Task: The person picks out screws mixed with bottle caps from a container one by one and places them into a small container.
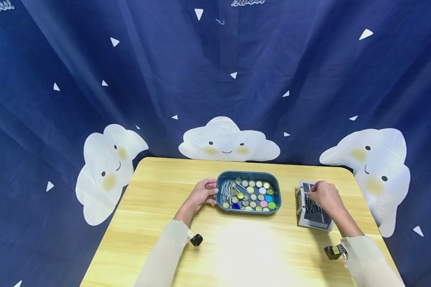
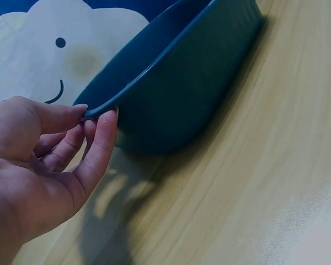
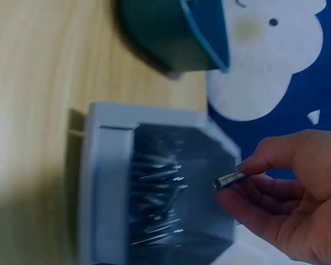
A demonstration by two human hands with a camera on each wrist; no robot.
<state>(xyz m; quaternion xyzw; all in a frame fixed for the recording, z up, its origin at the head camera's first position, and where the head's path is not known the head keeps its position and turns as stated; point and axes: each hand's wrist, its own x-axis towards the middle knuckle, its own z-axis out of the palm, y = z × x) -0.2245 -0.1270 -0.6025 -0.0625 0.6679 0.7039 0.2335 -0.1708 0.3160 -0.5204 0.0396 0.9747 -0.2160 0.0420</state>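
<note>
My left hand [image 1: 202, 193] pinches the left end of the rim of a dark teal tray [image 2: 171, 99] with thumb and fingers. Inside the tray lie metal screws [image 1: 227, 192] on the left side and many round caps [image 1: 262, 191], mostly gold and silver, a few coloured. Over at the right, my right hand [image 1: 324, 194] is above a grey open box [image 3: 107, 193]. Between its thumb and fingers it pinches a short metal screw [image 3: 230, 180] with a threaded end. Many more metal screws [image 3: 157, 193] lie in the box, blurred in the right wrist view.
Both containers stand on a light wooden table [image 1: 147, 223], the grey box to the right of the tray with a gap between them. Behind the table's far edge hangs a dark blue curtain [image 1: 215, 91] with white clouds.
</note>
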